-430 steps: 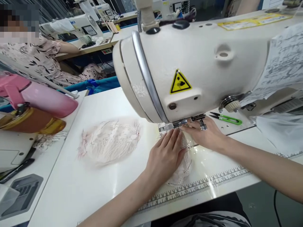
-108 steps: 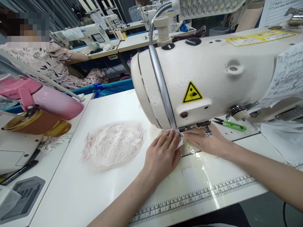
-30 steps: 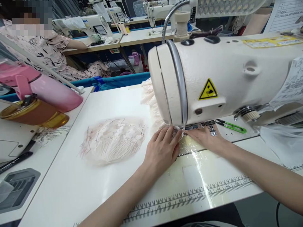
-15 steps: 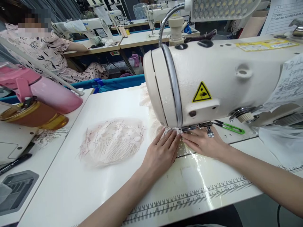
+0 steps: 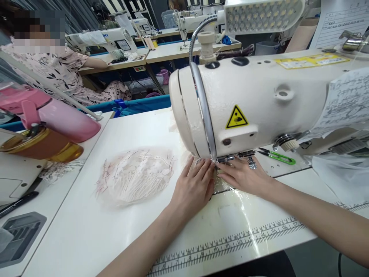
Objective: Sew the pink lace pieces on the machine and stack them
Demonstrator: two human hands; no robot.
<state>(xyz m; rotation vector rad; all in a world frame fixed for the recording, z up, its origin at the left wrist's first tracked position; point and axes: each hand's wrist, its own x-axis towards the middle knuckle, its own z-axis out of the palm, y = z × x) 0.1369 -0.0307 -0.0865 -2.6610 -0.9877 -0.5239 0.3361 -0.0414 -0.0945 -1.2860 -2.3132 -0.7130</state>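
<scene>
Lace (image 5: 198,161) lies on a glossy white table (image 5: 121,127) in a sewing workshop, under the head of a cream machine (image 5: 259,100). Left hand (image 5: 194,184) and right hand (image 5: 245,175) press flat on it, fingers extended, gripping nothing. A soft round pile (image 5: 135,175) of pink lace sits near the left hand

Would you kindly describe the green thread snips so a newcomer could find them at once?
Start at the big cream sewing machine and look under its arm, beyond the right hand. The green thread snips lie flat on the white table, the only bright green thing there.
</scene>
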